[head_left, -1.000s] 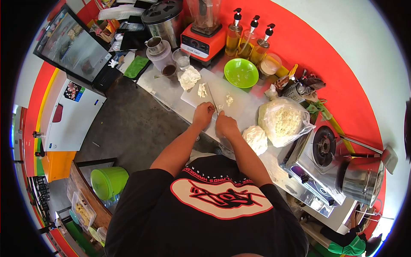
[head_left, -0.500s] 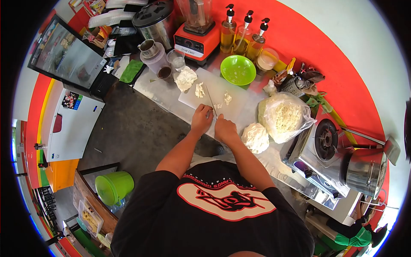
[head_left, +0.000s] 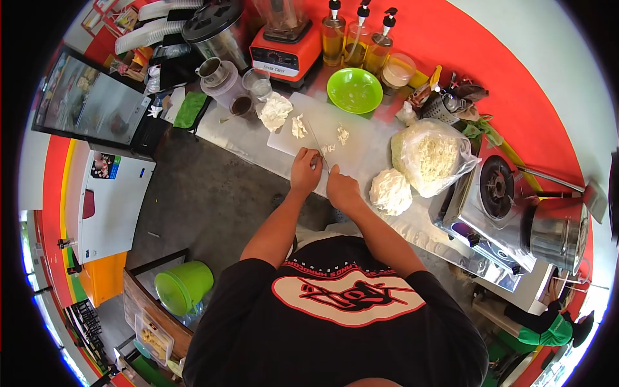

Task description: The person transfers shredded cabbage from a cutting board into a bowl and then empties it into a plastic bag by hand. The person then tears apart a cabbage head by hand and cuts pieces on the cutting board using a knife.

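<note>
My right hand [head_left: 343, 190] is wrapped round the handle of a knife [head_left: 316, 138], whose blade slants across the white cutting board [head_left: 361, 155]. Close beside the blade, at the board's near edge, my left hand [head_left: 306, 171] has its fingers curled in; what they hold is hidden. Small chopped white food pieces [head_left: 342, 134] lie to the right of the blade, with more by its near end. A torn white food piece [head_left: 298, 126] rests to its left. At the board's left corner sits a crumpled white bundle [head_left: 275, 111].
A green bowl [head_left: 354, 90] stands behind the board, near several pump bottles [head_left: 356, 42] and a red blender [head_left: 284, 55]. To the right are a white plastic bundle [head_left: 391, 192], a clear bag of shredded food [head_left: 433, 158] and a gas stove [head_left: 480, 213]. Another person [head_left: 548, 326] is at far right.
The camera view has shifted slightly, so the counter sits a little higher. Both hands stay close together by the knife, and the food pieces look much the same.
</note>
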`<state>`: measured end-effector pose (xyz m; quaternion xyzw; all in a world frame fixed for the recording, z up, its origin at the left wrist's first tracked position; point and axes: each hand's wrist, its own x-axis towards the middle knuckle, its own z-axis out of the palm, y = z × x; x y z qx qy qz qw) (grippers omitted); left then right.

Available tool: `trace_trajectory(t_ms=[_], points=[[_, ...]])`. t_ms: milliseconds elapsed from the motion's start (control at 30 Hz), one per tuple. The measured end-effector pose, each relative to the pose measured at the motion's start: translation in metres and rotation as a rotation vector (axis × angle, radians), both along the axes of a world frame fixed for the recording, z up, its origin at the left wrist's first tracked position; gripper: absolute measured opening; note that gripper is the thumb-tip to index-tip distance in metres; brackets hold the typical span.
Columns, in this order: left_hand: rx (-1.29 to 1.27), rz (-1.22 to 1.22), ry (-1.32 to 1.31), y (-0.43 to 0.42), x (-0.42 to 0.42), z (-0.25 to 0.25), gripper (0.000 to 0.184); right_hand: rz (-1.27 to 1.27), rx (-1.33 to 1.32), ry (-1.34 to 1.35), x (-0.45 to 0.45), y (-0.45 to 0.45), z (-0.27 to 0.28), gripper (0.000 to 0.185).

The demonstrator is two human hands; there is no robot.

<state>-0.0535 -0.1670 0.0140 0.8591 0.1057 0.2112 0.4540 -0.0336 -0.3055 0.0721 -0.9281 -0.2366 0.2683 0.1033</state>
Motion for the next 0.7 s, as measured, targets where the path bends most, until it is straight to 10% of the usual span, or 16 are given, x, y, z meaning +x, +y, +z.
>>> trace_trajectory(t_ms=[700], points=[[-0.046, -0.029, 0.0, 0.005, -0.002, -0.007, 0.011, -0.065, 0.034, 0.0, -0.006, 0.001, 0.0, 0.033]])
